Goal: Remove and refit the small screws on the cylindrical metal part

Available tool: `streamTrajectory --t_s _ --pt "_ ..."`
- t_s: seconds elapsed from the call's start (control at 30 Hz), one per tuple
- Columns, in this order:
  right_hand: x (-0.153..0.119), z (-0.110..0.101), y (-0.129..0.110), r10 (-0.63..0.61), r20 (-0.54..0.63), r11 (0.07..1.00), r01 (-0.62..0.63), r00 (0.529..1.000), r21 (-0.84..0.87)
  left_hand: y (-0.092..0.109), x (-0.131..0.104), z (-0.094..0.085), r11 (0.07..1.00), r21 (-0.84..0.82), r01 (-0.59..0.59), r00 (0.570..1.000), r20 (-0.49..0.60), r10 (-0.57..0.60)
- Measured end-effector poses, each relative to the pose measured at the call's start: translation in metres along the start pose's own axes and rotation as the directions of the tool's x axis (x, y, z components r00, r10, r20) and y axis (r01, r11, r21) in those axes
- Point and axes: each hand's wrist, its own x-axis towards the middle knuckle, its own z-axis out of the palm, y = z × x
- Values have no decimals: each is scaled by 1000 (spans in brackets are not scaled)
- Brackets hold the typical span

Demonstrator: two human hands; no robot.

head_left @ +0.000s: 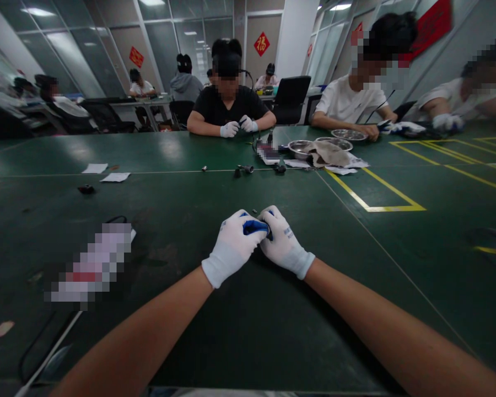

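Both of my hands wear white gloves with blue coated palms and meet over the middle of the green table [240,342]. My left hand [235,242] has its thumb and fingers closed toward the right one. Curled in from the other side, my right hand [283,242] touches it. Between the fingertips a small dark piece [268,231] shows in part; its kind is hidden by the gloves. Just beyond the fingertips lies a tiny metal bit [254,210].
Small dark and metal parts [244,170] lie farther off. Steel bowls [301,149] and a cloth [328,153] stand at the back right, by yellow tape [367,209]. A blurred-out object with a cable [95,264] lies left. A co-worker [231,105] sits opposite; others sit right.
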Motion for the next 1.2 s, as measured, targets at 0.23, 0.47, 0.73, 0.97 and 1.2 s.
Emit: streamTrajectory --t_s 0.23,0.47,0.73,0.97,1.2 --pt "-3 -1 4 -54 -23 998 53 998 -17 1 1 -4 992 -119 34 990 137 -18" --pt "-2 1 3 -50 -11 998 50 999 -35 -4 -2 1 993 81 -90 996 26 88" --pt "5 1 17 97 -235 990 -117 967 -73 -34 23 4 957 253 -142 956 -217 200" --pt "10 -3 28 214 -318 967 -246 924 -66 -48 53 5 775 631 -38 997 73 -11" --pt "8 -2 25 223 -260 967 -247 940 -64 -41 66 9 699 707 -104 983 179 -35"
